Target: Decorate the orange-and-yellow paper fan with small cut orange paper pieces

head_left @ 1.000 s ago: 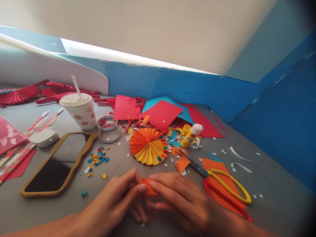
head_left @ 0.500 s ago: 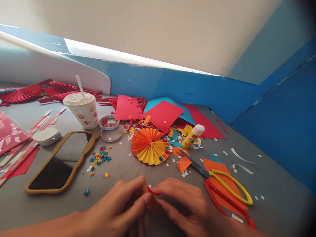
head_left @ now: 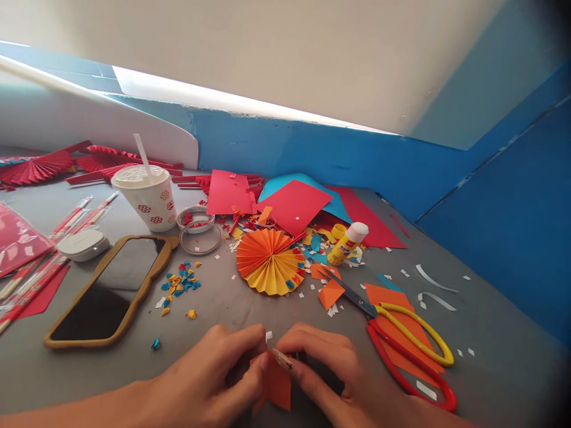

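My left hand [head_left: 214, 374] and my right hand [head_left: 330, 368] meet at the near edge of the grey table [head_left: 491, 333]. Both pinch a small piece of orange paper [head_left: 277, 387] between thumb and fingertips; the paper hangs down between them. A round orange and yellow pleated paper fan [head_left: 269, 262] lies on the table just beyond my hands. Scissors [head_left: 401, 339] with yellow and red handles lie to the right on orange paper sheets [head_left: 388, 297], close to my right hand.
A yellow glue stick [head_left: 346, 244] lies behind the fan. Red and blue paper sheets [head_left: 294, 205], a lidded cup with a straw [head_left: 148, 198], two tape rings [head_left: 198, 238], a mirror in a tan frame [head_left: 109, 291], a white case [head_left: 83, 245] and coloured scraps [head_left: 178, 285] fill the left and back. Blue walls stand behind and right.
My hands have drawn a little nearer to me. The orange paper, first held flat between the fingertips, now hangs lower between my hands with more of it showing.
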The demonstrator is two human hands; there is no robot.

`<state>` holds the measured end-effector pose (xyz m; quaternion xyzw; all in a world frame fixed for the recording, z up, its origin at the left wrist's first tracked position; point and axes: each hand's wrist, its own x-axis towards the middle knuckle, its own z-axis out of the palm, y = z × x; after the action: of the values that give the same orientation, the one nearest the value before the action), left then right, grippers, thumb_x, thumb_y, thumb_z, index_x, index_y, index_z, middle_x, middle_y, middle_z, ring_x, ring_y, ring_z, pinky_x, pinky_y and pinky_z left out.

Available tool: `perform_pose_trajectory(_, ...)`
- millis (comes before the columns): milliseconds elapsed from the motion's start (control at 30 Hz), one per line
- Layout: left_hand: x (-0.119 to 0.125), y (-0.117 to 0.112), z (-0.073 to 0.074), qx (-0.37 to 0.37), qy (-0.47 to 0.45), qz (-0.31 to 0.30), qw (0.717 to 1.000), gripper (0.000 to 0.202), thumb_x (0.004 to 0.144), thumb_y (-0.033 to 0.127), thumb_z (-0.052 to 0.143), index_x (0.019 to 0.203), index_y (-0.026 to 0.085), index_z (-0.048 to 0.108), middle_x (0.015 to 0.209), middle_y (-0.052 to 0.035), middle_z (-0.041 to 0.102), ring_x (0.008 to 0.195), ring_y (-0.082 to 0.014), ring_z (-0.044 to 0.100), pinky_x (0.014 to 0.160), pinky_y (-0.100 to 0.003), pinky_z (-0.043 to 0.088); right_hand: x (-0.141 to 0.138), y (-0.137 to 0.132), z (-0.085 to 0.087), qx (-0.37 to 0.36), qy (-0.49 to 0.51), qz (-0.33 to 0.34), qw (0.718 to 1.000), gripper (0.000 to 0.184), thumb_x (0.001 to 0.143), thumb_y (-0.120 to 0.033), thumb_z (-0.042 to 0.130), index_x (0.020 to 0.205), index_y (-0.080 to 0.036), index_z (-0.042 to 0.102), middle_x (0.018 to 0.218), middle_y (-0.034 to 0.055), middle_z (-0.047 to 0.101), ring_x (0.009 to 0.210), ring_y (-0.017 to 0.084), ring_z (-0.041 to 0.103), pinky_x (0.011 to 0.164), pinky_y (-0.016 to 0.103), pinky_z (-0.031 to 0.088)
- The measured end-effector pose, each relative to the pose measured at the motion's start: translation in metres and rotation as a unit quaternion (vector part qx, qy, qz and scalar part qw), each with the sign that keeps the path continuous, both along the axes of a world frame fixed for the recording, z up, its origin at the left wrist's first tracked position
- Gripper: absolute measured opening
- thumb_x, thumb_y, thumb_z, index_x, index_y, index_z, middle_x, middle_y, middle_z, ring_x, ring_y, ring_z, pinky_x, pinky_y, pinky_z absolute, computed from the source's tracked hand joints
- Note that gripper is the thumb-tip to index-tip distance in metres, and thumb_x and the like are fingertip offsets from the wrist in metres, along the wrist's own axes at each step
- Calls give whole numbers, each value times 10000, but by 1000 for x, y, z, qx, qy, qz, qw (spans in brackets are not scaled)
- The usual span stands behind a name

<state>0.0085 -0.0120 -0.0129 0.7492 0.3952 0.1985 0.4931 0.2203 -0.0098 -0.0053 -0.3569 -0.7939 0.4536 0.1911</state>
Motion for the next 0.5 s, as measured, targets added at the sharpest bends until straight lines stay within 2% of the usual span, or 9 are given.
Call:
perform_pose_trajectory(133, 0, 2, 2, 17, 41, -31, 999, 333, 971, 348, 357, 774, 197, 578, 579, 17, 577, 472, -100, 447, 490, -173, 362, -1, -1, -1, 13, 7, 2, 1000, 192, 980, -221, 432, 1027, -159, 608, 945, 61, 642, 905, 153, 617, 837, 227, 478)
perform_pose_trajectory(300, -2, -3, -2, 66, 41, -23, 997, 281, 948, 260, 375, 792, 195, 600, 599, 19, 581, 503, -100, 462, 522, -157, 386, -2, -3, -1, -12, -6, -5, 1000, 200, 990, -256, 415, 1031, -165, 588, 967, 61, 629, 893, 156, 615, 816, 235, 480)
perform_pose_trajectory(500, -1, -5, -6, 79, 25, 20, 996, 336, 955, 353, 389, 773, 197, 624, 594, 23, 544, 548, -114, 475, 547, -163, 404, -3, -6, 0, -87, 2, -30, 996, 235, 1003, -342, 381, 1008, -190, 560, 926, 39, 606, 855, 172, 600, 767, 261, 484)
